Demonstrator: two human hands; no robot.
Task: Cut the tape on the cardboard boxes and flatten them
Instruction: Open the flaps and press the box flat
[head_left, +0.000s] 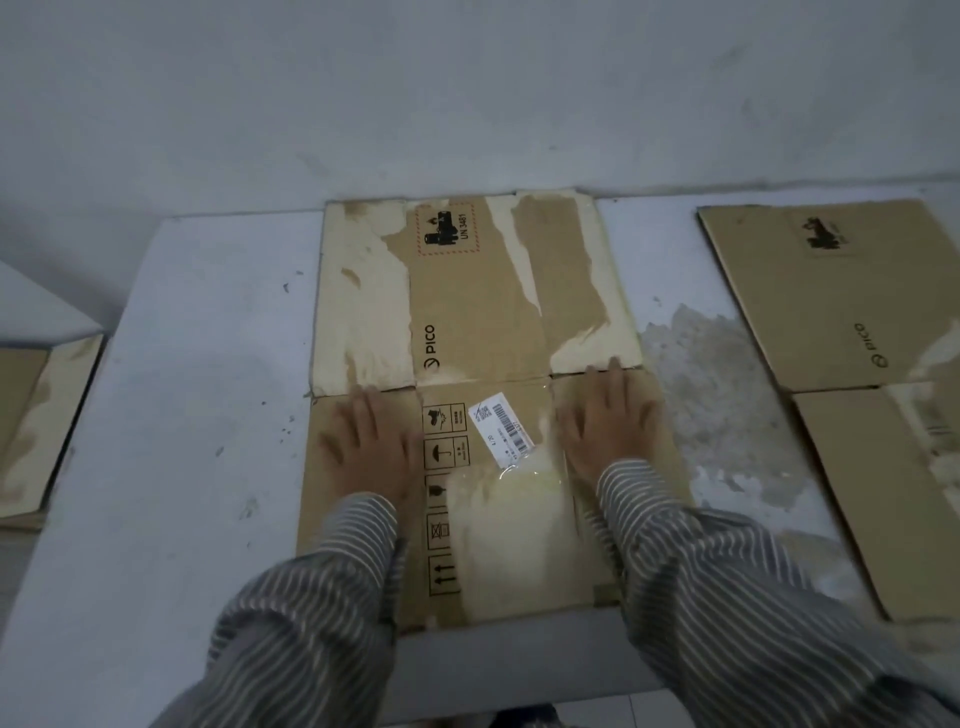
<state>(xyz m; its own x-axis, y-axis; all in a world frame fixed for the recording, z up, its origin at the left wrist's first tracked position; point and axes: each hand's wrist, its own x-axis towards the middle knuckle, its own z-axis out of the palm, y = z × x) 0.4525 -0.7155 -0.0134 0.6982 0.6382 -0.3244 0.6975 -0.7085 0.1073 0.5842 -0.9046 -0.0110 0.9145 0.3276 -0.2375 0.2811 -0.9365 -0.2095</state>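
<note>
You press both hands flat on the brown flattened cardboard box (483, 395) that lies in the middle of the pale grey-white tabletop (208, 364). Your left hand (371, 441) rests palm down on the near panel, to the left of the printed handling symbols (444, 499); its fingers are straight and spread, and they hold nothing. Your right hand (605, 423) lies the same way to the right of the white barcode label (501, 428), and its fingertips reach the fold line between the near and the far panel. The far panel shows the words PICO and UN 3481, and large pale patches where the surface paper is torn off. A glossy strip of clear tape (519, 473) shines below the label. Both arms wear grey sleeves with thin white stripes (727, 597). A 2nd flattened brown cardboard box (852, 322) lies well apart on the right of the tabletop, and another cardboard piece (36, 431) shows at the left edge.
</note>
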